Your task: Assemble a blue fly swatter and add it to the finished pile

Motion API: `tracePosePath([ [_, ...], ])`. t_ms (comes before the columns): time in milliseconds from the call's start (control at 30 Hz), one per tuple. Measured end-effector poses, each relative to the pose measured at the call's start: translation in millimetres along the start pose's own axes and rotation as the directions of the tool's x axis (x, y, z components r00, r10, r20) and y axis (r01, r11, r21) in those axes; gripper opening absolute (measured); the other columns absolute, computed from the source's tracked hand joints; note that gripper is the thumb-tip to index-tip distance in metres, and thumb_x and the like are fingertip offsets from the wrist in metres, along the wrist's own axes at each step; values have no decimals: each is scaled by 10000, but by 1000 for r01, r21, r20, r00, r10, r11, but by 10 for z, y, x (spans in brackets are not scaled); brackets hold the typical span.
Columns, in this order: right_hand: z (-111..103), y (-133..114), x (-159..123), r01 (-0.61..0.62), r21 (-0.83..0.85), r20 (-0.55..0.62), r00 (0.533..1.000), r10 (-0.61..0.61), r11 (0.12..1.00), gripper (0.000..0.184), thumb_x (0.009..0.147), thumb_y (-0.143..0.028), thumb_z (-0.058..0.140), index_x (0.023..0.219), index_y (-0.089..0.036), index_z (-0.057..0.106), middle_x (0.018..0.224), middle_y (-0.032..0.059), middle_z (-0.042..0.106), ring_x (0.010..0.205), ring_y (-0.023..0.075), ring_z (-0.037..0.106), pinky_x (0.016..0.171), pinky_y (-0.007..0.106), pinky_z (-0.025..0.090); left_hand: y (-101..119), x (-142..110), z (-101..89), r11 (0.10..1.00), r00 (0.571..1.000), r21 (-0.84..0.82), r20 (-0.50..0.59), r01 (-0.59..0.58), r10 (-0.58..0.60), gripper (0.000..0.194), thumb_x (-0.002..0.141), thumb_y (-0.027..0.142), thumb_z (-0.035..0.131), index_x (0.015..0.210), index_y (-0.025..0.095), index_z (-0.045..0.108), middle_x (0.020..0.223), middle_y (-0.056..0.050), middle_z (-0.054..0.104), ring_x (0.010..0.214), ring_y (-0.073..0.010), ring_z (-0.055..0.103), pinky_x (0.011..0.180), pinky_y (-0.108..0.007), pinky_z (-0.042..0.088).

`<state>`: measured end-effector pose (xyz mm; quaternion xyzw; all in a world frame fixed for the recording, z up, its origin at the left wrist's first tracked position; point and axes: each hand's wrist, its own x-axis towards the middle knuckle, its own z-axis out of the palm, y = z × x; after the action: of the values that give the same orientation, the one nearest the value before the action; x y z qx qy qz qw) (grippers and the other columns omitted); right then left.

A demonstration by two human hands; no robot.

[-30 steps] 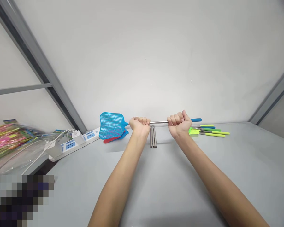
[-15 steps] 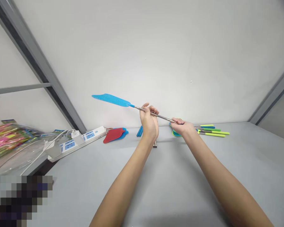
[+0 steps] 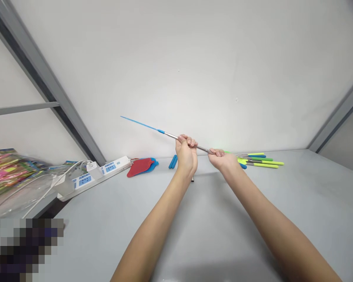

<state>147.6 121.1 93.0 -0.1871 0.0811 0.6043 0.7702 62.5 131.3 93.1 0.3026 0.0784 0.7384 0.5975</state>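
Observation:
A blue fly swatter point(image 3: 141, 123) with a metal rod is held up above the table, slanting down from left to right. Its flat head is turned edge-on to me and looks like a thin line. My left hand point(image 3: 187, 153) is closed around the middle of the rod. My right hand point(image 3: 222, 158) grips farther down the rod. Beyond that hand, in line with the rod, a blue end point(image 3: 242, 166) shows; I cannot tell for sure whether it belongs to this swatter. Behind my left hand lie blue handles point(image 3: 173, 161), their metal rods mostly hidden.
Red swatter heads point(image 3: 139, 167) lie over blue ones near the wall. Several swatters with green, yellow and blue handles point(image 3: 266, 162) rest at right. A white power strip point(image 3: 117, 164) with cables and plastic-wrapped packages point(image 3: 8, 170) are at left. A wall point(image 3: 176, 70) stands behind the grey table point(image 3: 208, 227).
The swatter head has turned from showing its flat face to edge-on. My left fingers have closed round the rod, and my right hand has shifted slightly left.

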Motion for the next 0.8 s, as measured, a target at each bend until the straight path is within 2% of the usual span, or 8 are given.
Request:
tracePosePath([
  [133, -51, 140, -16, 116, 29, 61, 991, -117, 993, 241, 790, -90, 93, 571, -169, 30, 360, -64, 96, 280, 71, 144, 314, 203, 233, 38, -47, 61, 1000, 988, -5, -155, -5, 4, 233, 862, 233, 288, 647, 184, 363, 498, 70, 294, 395, -37, 303, 463, -159, 291],
  [233, -65, 186, -45, 202, 40, 140, 969, -205, 979, 276, 801, -172, 163, 545, -170, 59, 359, -68, 95, 287, 71, 137, 317, 211, 220, 79, -54, 99, 998, 953, -45, -300, 33, -45, 249, 858, 170, 248, 625, 182, 333, 475, 80, 266, 364, -35, 271, 454, -160, 273],
  [300, -69, 196, -67, 248, 50, 225, 941, -253, 967, 301, 801, -209, 201, 529, -171, 79, 356, -71, 82, 290, 72, 124, 317, 213, 200, 98, -43, 104, 997, 932, -62, -355, 50, -68, 252, 839, 114, 224, 611, 180, 309, 465, 84, 252, 348, -34, 253, 450, -162, 266],
  [400, -74, 198, -90, 286, 57, 353, 891, -287, 957, 340, 801, -244, 263, 515, -170, 95, 354, -75, 73, 294, 68, 111, 322, 213, 176, 123, -21, 100, 994, 910, -78, -402, 80, -105, 252, 787, 31, 204, 600, 178, 288, 456, 88, 245, 332, -34, 237, 444, -165, 261],
  [500, -90, 193, -91, 315, 24, 423, 857, -295, 949, 367, 804, -268, 294, 507, -169, 102, 361, -78, 68, 295, 64, 115, 332, 214, 174, 140, -8, 96, 990, 890, -85, -436, 109, -136, 252, 750, -2, 198, 593, 176, 282, 452, 88, 251, 326, -33, 241, 444, -163, 271],
  [667, -146, 179, -23, 321, -12, 440, 852, -283, 947, 366, 806, -273, 304, 496, -174, 137, 361, -82, 91, 300, 66, 132, 340, 217, 191, 87, 10, 51, 985, 860, -47, -482, 166, -168, 267, 811, 77, 193, 581, 178, 284, 449, 82, 272, 329, -32, 270, 457, -157, 321],
  [800, -159, 119, 61, 301, 5, 434, 859, -273, 954, 350, 806, -265, 303, 494, -175, 171, 355, -82, 129, 301, 66, 157, 351, 215, 227, 30, 7, -33, 950, 841, 38, -477, 310, -255, 331, 862, 191, 159, 598, 174, 358, 507, 27, 418, 426, -58, 438, 522, -193, 396],
])
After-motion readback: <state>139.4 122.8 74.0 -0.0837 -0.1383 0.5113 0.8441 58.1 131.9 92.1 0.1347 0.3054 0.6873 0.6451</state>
